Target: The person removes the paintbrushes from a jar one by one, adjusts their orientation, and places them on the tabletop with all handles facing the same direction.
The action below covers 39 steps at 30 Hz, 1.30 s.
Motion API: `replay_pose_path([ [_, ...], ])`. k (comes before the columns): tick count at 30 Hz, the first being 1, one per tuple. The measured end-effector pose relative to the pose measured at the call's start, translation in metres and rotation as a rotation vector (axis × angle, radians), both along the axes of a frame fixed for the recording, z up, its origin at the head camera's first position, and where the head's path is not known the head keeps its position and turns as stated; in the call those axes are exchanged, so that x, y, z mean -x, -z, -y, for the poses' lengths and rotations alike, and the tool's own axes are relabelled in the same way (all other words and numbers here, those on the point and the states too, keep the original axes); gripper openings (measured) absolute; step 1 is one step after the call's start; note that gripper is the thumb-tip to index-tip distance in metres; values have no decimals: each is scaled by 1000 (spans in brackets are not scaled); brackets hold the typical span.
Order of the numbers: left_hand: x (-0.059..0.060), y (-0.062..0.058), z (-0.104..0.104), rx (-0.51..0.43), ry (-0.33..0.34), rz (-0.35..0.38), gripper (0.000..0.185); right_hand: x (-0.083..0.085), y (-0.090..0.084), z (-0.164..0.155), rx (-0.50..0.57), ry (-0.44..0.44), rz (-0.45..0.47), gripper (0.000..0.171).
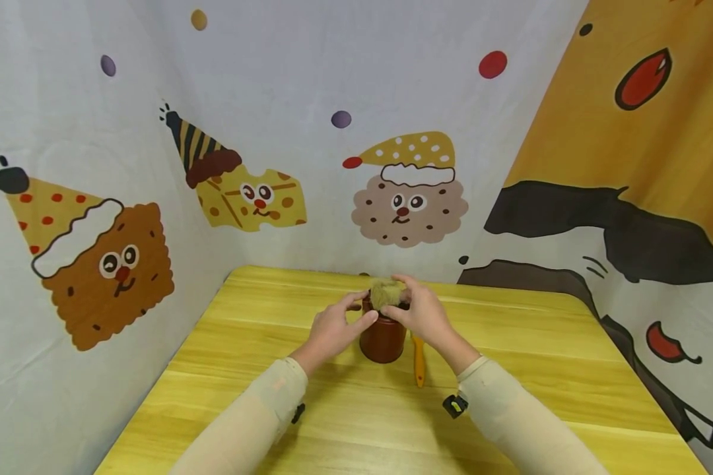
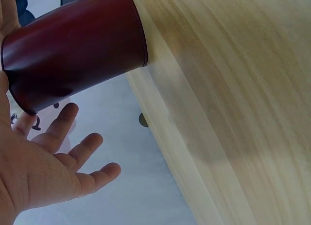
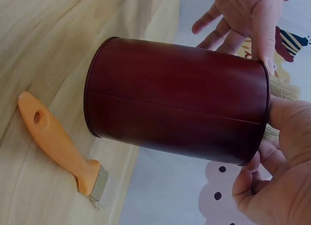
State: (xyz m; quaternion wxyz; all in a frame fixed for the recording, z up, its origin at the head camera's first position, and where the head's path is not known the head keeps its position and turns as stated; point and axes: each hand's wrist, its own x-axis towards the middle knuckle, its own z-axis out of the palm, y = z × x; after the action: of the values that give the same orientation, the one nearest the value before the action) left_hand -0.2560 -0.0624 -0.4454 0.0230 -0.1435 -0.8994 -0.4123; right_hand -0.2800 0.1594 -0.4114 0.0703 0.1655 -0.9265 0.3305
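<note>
Now | right hand (image 1: 423, 315) pinches bristly tuft (image 1: 387, 292) over dark red cup (image 1: 383, 338) | left hand (image 1: 331, 330) fingers spread, thumb on rim

Two hands are in view: one left hand (image 1: 333, 330) and one right hand (image 1: 422, 313). One dark red cylindrical holder (image 1: 383, 336) stands on the one wooden surface (image 1: 243, 369). There are two brushes: one with tan bristles (image 1: 387, 292) at the holder's mouth and one orange-handled brush (image 1: 418, 359) lying flat.
</note>
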Motion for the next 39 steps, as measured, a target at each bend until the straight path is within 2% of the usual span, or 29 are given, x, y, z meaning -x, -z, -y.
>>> replay_pose_path([
  [5, 0, 0, 0, -7, 4, -4, 63, -2, -2, 0, 21, -28, 34, 75],
  [11, -1, -1, 1, -26, 9, -5, 64, -2, -7, -3, 39, -48, 15, 75],
  [17, 0, -1, 0, -35, 7, -3, 65, -2, -15, -6, 86, -33, -31, 76],
  [29, 0, 1, 0, -32, 0, -4, 65, -8, -33, -11, 210, -44, -156, 64],
  [39, 2, 5, 0, -25, 1, 8, 64, -7, -43, -16, 239, -49, -233, 59],
])
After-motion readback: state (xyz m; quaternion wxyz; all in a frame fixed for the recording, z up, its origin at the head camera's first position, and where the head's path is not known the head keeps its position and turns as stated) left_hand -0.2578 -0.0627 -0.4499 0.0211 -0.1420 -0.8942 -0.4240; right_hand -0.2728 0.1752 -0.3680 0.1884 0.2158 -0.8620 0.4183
